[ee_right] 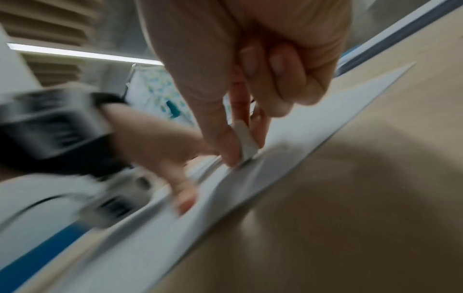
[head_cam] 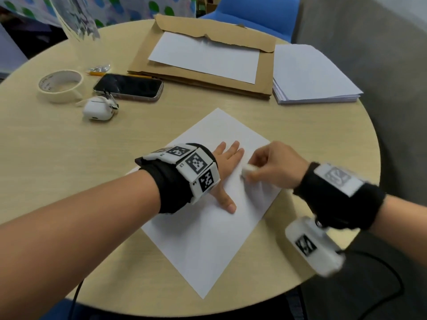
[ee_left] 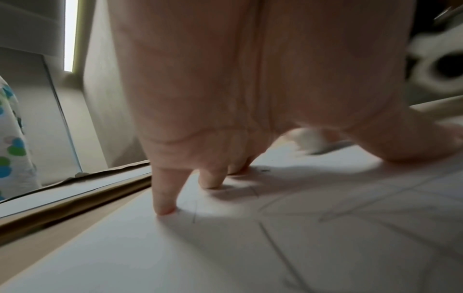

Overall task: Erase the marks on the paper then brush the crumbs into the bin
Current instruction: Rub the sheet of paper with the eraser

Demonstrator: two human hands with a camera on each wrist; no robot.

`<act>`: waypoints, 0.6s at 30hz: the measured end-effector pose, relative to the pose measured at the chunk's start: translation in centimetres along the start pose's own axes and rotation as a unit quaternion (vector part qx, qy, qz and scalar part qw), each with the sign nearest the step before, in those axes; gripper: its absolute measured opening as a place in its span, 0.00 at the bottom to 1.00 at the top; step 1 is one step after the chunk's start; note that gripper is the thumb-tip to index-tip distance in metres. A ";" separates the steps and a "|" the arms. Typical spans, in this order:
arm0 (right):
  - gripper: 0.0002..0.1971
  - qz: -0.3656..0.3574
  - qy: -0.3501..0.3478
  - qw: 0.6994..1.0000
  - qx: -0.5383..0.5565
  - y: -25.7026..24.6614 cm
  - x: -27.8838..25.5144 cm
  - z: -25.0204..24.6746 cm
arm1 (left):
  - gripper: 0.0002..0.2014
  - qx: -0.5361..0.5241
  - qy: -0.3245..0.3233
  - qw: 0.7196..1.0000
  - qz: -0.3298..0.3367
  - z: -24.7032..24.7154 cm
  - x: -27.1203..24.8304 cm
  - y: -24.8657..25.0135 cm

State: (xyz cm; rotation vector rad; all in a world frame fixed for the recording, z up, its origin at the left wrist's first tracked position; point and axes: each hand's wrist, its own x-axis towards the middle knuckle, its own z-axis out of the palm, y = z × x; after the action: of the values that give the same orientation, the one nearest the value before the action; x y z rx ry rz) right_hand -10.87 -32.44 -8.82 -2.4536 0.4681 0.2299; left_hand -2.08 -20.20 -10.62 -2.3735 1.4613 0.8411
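The person's left hand (head_cam: 225, 167) and right hand (head_cam: 275, 166) are showing bare forearms, each wrist wearing a black fabric band (head_cam: 172, 188) carrying white square tiles printed with black-and-white coded markers (head_cam: 196, 163). A white camera housing (head_cam: 314, 247) bearing another marker is hanging under the right wrist, with a black cable (head_cam: 379, 269) trailing from it.

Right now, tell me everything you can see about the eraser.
The eraser is a small white block, rubbery-looking, with rounded, worn edges. The right hand pinches it between thumb and fingers, its lower end pressed onto the sheet of paper, near the sheet's right edge. It sits just right of the left hand, which lies flat on the paper. It is motion-blurred.
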 end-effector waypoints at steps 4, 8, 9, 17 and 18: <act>0.15 0.002 -0.134 0.990 -0.050 -0.5 -2.2 0.8 | 0.66 0.008 0.000 1.000 0.009 0.1 0.0 0.2; 0.09 0.047 -0.060 0.997 -0.018 -0.7 0.7 -0.8 | 0.65 0.015 0.001 1.000 0.008 0.0 0.0 0.3; 0.07 0.052 -0.024 0.998 -0.016 -0.6 1.3 -1.0 | 0.65 0.014 0.000 1.000 0.008 0.0 0.0 0.3; 0.13 0.004 -0.123 0.992 -0.035 -0.5 -3.6 1.3 | 0.65 0.007 -0.001 1.000 0.011 0.1 0.1 0.3; 0.13 0.022 -0.144 0.989 -0.029 -0.6 -3.3 1.0 | 0.65 0.009 -0.001 1.000 0.011 0.1 0.1 0.3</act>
State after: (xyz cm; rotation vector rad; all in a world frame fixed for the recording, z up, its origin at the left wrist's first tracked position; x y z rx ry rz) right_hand -13.77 -30.44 -8.37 -2.4139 0.3923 0.6145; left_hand -2.35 -20.34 -10.74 -2.3475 1.4898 0.8327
